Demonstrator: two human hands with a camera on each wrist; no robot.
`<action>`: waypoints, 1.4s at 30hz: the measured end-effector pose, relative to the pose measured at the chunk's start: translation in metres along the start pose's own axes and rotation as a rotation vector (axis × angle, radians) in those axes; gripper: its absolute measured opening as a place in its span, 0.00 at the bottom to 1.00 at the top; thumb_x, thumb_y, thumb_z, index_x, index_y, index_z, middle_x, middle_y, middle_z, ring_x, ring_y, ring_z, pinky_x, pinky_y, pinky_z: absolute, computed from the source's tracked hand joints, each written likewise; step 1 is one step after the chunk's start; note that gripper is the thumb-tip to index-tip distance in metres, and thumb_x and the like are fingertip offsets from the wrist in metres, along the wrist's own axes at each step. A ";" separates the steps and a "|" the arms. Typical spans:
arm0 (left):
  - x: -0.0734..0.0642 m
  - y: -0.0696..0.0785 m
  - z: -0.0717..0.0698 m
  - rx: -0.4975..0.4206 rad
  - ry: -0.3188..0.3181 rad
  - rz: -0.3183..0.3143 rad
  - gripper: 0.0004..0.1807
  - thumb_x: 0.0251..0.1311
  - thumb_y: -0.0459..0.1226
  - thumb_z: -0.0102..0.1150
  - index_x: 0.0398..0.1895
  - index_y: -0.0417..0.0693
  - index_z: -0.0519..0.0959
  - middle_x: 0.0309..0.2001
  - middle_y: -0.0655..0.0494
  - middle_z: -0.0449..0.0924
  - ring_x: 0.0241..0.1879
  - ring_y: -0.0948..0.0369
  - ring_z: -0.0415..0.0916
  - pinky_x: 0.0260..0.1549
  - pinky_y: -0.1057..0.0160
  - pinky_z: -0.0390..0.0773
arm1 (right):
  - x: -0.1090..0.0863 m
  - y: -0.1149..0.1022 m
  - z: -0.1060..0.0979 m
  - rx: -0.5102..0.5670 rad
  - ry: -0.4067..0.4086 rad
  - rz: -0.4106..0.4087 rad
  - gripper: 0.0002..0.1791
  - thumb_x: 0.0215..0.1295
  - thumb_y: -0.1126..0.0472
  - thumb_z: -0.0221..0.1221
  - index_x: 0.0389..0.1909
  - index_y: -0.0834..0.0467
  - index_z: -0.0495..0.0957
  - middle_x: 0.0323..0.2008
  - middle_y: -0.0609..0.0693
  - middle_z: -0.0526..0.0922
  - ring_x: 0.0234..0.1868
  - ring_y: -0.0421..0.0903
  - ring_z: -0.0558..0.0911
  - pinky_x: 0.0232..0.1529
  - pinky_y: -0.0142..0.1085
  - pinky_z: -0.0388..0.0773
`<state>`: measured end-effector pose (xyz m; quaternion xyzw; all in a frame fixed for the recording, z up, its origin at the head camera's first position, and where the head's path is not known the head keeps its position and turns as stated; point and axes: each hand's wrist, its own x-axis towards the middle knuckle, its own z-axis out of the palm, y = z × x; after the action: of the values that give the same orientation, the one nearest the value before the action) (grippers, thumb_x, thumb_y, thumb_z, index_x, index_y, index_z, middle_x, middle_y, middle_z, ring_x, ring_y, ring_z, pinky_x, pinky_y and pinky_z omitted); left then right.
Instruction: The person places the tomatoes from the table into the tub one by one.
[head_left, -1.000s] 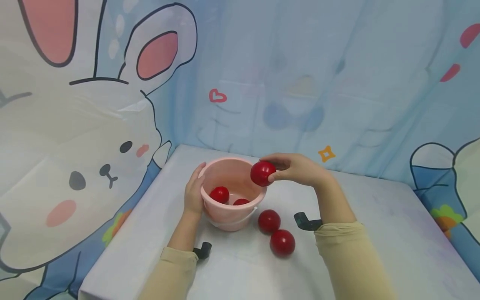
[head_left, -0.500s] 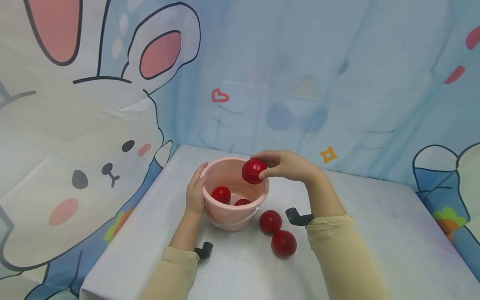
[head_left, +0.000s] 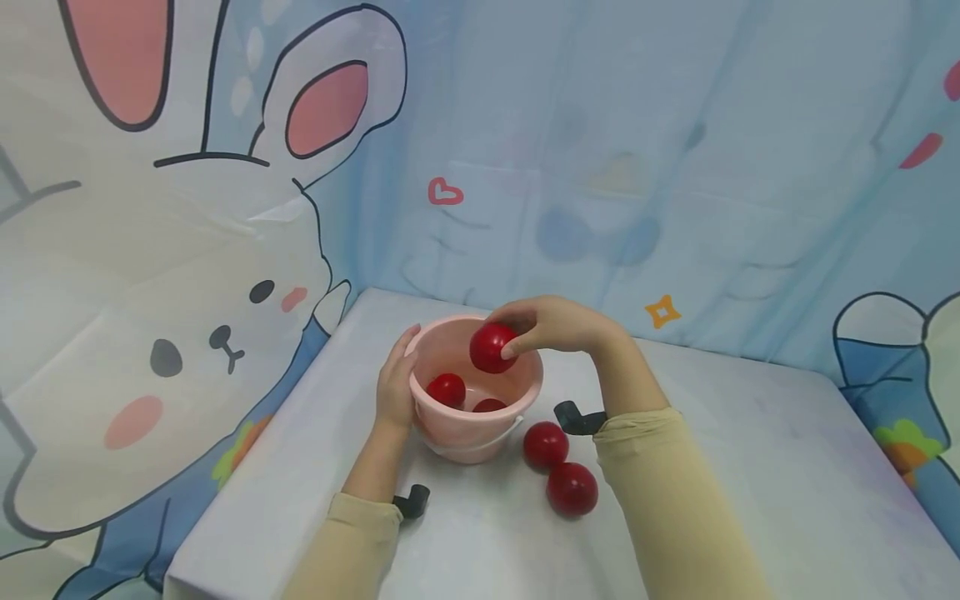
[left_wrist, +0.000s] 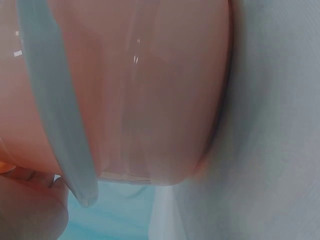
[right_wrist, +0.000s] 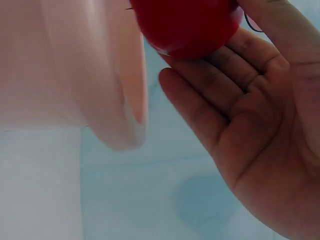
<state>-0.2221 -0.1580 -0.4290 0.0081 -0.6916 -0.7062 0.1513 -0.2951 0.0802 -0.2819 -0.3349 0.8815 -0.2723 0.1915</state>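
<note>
In the head view a pink bucket (head_left: 472,429) stands upright on the table, two red apples lying inside, one of them the left apple (head_left: 446,390). My left hand (head_left: 395,387) holds the bucket's left side at the rim; the left wrist view shows the bucket's wall (left_wrist: 150,100) and its pale handle (left_wrist: 57,100) close up. Between thumb and fingers, my right hand (head_left: 558,325) pinches another red apple (head_left: 491,347) over the bucket's mouth. In the right wrist view, this glossy apple (right_wrist: 187,25) has a short dark stem and sits just beyond the bucket rim (right_wrist: 135,120).
Two more red apples, the nearer-to-bucket apple (head_left: 545,446) and the front apple (head_left: 572,490), lie on the white-covered table (head_left: 750,467) right of the bucket. A cartoon-printed curtain (head_left: 600,150) hangs behind the table.
My right hand has moved left with its apple, from the bucket's right rim to over its opening. The left hand keeps its hold, and the loose apples lie as before.
</note>
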 end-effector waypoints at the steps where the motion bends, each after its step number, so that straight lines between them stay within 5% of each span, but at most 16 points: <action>1: 0.000 0.000 0.000 -0.002 0.000 0.000 0.24 0.68 0.55 0.39 0.67 0.82 0.65 0.69 0.77 0.66 0.72 0.65 0.60 0.68 0.43 0.66 | 0.002 -0.001 0.000 -0.007 -0.020 0.001 0.28 0.54 0.44 0.70 0.58 0.37 0.77 0.50 0.40 0.83 0.53 0.44 0.81 0.53 0.43 0.82; 21: 0.000 0.000 0.002 0.003 -0.001 0.028 0.25 0.69 0.53 0.39 0.69 0.78 0.66 0.70 0.72 0.67 0.72 0.62 0.61 0.68 0.43 0.66 | 0.031 -0.015 -0.002 -0.121 -0.299 0.080 0.27 0.56 0.48 0.69 0.59 0.43 0.78 0.51 0.43 0.83 0.56 0.46 0.79 0.55 0.42 0.81; 28: 0.001 0.000 0.002 0.011 0.009 0.041 0.25 0.69 0.51 0.36 0.68 0.77 0.67 0.70 0.72 0.67 0.72 0.63 0.61 0.70 0.44 0.64 | 0.038 -0.015 0.005 -0.208 -0.342 0.116 0.24 0.57 0.46 0.68 0.55 0.43 0.81 0.49 0.41 0.84 0.55 0.44 0.79 0.57 0.41 0.79; 42: 0.001 -0.002 -0.001 0.004 0.000 0.022 0.23 0.69 0.54 0.39 0.67 0.81 0.66 0.69 0.75 0.66 0.72 0.63 0.61 0.69 0.43 0.65 | 0.047 -0.022 0.013 -0.182 -0.403 0.231 0.20 0.55 0.49 0.71 0.49 0.44 0.82 0.46 0.43 0.84 0.53 0.47 0.79 0.50 0.39 0.83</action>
<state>-0.2233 -0.1587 -0.4311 0.0008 -0.6931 -0.7031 0.1589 -0.3110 0.0292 -0.2858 -0.2953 0.8788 -0.0956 0.3624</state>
